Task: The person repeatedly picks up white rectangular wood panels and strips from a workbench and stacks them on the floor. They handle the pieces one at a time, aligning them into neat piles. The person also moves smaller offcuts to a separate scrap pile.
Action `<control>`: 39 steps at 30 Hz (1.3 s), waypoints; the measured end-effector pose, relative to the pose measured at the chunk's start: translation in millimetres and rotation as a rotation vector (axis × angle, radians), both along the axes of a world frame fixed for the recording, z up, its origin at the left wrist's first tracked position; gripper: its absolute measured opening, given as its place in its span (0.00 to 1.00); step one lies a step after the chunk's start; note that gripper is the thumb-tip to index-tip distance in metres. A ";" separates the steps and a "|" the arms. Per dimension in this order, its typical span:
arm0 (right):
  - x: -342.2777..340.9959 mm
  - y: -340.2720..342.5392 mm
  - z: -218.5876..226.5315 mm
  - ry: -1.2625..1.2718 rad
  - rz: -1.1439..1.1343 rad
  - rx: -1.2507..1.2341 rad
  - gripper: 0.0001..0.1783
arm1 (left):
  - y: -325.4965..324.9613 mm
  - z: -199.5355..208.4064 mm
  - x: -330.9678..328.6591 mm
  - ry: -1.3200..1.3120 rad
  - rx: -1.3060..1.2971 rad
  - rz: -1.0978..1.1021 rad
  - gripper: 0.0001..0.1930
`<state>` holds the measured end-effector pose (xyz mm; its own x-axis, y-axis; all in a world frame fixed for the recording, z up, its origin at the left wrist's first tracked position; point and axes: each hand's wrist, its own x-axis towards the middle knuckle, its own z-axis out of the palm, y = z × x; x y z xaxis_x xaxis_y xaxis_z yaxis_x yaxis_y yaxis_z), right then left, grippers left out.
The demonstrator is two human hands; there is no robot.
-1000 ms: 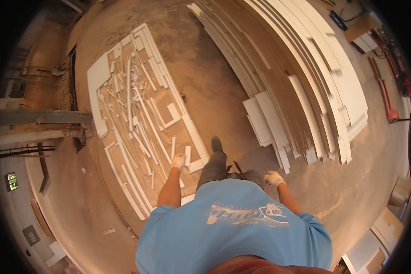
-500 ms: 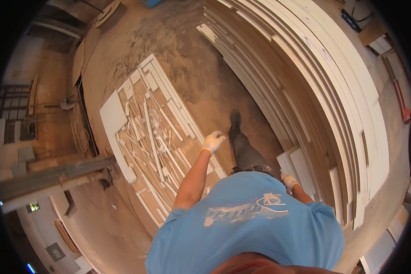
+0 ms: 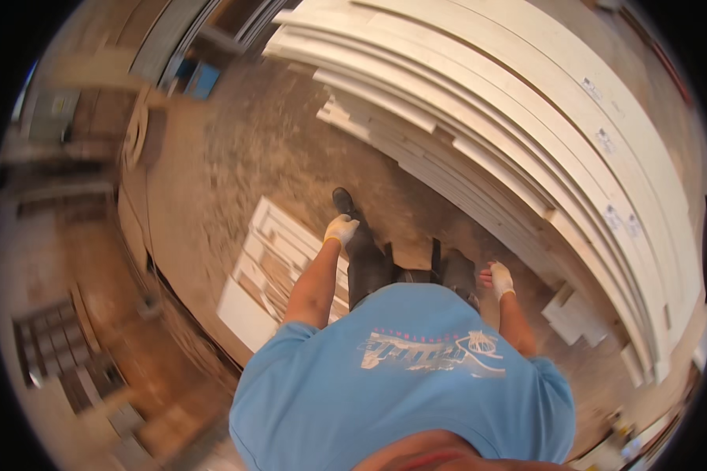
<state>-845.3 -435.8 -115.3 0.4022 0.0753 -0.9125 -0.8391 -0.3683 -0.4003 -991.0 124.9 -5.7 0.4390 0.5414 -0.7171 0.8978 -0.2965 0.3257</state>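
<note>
My left hand (image 3: 341, 228), in a white work glove, hangs over my left leg with its fingers curled in; nothing shows in it. Below and beside it on the floor lies a flat stack of white panels and narrow strips (image 3: 279, 243), partly covered by my arm. To the right, my right hand (image 3: 498, 279), also gloved, hangs beside my right leg. Its reddish fingers are loosely bent and a little apart, holding nothing. A tall pile of long white boards (image 3: 518, 118) stands beyond it, and the hand is apart from the pile.
Brown, dusty floor (image 3: 267, 149) stretches ahead of my dark shoe (image 3: 342, 200). Short white pieces (image 3: 573, 315) lie at the near foot of the board pile. A blue box (image 3: 203, 81) stands at the far left, and a cable (image 3: 145, 204) runs along the left side.
My view has swung to the right and I have stepped forward along the board pile. The strip stack now sits lower, mostly behind my left arm. My right hand has come away from the pile's edge.
</note>
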 end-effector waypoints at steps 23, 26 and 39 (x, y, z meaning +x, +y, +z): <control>-21.4 539.7 -323.8 -0.309 -1.168 0.277 0.25 | 376.3 -400.9 290.1 0.013 0.473 -0.890 0.45; 17.9 547.2 -370.8 -0.403 -1.203 0.294 0.35 | 381.7 -444.0 317.9 -0.256 0.438 -0.913 0.45; 82.6 546.9 -428.2 -0.599 -1.490 0.378 0.26 | 416.5 -528.4 398.0 -0.515 0.048 -0.797 0.28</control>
